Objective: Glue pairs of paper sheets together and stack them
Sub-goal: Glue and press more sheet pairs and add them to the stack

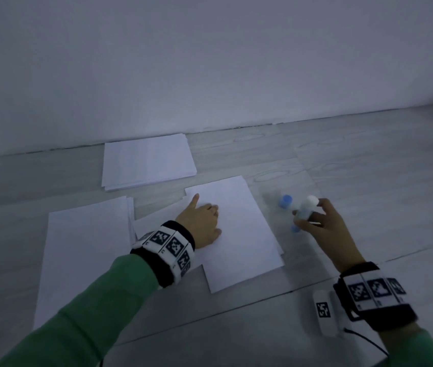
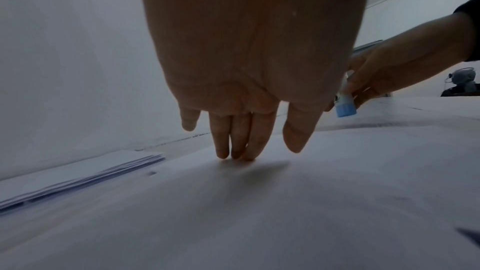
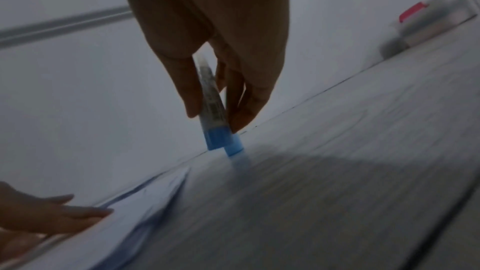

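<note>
A white sheet lies in the middle of the grey table, over another sheet. My left hand presses flat on it with straight fingers. To the right, my right hand holds an uncapped glue stick just above the table, pinched between thumb and fingers, with its blue base pointing down. The blue cap stands on the table just behind it. A paper stack lies by the wall, and another paper stack lies at the left.
A white wall rises right behind the far stack. By my right wrist a small white device with a black marker and a cable lies on the table. A blurred red-lidded container stands far right.
</note>
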Available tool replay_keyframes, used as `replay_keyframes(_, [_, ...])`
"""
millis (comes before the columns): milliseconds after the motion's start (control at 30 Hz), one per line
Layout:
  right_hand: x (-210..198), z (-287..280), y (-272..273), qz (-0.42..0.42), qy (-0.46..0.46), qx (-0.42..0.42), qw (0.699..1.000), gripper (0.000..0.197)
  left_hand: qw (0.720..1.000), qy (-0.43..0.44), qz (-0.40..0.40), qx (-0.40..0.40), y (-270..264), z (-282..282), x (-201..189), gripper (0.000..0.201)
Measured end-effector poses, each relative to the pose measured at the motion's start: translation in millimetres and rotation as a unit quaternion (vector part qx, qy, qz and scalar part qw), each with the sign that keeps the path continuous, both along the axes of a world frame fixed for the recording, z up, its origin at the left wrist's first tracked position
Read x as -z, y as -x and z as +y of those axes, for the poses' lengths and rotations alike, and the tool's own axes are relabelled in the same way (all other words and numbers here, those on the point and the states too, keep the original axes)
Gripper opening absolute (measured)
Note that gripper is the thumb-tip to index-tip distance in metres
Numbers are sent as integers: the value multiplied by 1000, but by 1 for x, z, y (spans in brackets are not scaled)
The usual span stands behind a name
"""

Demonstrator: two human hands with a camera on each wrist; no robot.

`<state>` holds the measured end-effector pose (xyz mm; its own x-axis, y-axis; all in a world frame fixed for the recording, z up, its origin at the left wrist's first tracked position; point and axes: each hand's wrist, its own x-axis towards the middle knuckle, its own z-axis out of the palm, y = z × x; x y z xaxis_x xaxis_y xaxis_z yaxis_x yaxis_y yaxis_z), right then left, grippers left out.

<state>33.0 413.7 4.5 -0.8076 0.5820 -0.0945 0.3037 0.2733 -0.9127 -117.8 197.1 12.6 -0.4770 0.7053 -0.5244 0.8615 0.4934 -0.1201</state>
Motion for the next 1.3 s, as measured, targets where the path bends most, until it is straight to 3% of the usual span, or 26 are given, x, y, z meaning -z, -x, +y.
replay_keyframes(200, [8, 5, 7, -40, -119, 11, 992, 29, 999, -30, -14, -9, 3, 0, 3, 50])
replay_keyframes(400, [11, 3, 11, -47, -138, 14, 989, 35, 984, -130, -94, -76, 9, -4, 4, 47])
replay_keyframes(467, [8, 2, 10, -56, -98, 14, 994, 51, 969, -188, -117, -110, 11, -14, 4, 49])
replay_keyframes(533, [1, -3, 5, -19, -76, 46, 996, 77, 952, -242, -122, -145, 12, -34, 1, 52])
replay_keyframes(567, [-4, -6, 1, 22, -116, 82, 990, 78, 944, -263, -117, -160, 13, -48, 0, 53])
replay_keyframes(633, [-14, -17, -6, 126, -266, 125, 947, 56, 932, -286, -111, -191, 14, -80, -6, 52])
replay_keyframes(700, [-23, -41, -5, 195, -372, 44, 907, 29, 928, -282, -111, -218, 11, -111, -10, 50])
replay_keyframes(767, [-22, -69, 7, 191, -420, -129, 878, 16, 930, -255, -108, -241, 5, -139, -12, 52])
replay_keyframes(833, [-15, -98, 25, 85, -421, -307, 849, 29, 933, -220, -117, -260, -5, -162, -11, 59])
replay_keyframes(900, [-7, -119, 42, -29, -417, -415, 808, 42, 936, -186, -131, -269, -15, -179, -8, 70])
replay_keyframes(1000, [6, -131, 64, -105, -437, -463, 764, 47, 938, -161, -144, -272, -28, -192, -1, 85])
replay_keyframes(1300, [13, -142, 93, -177, -458, -442, 751, 48, 928, -170, -164, -289, -25, -197, 6, 90])
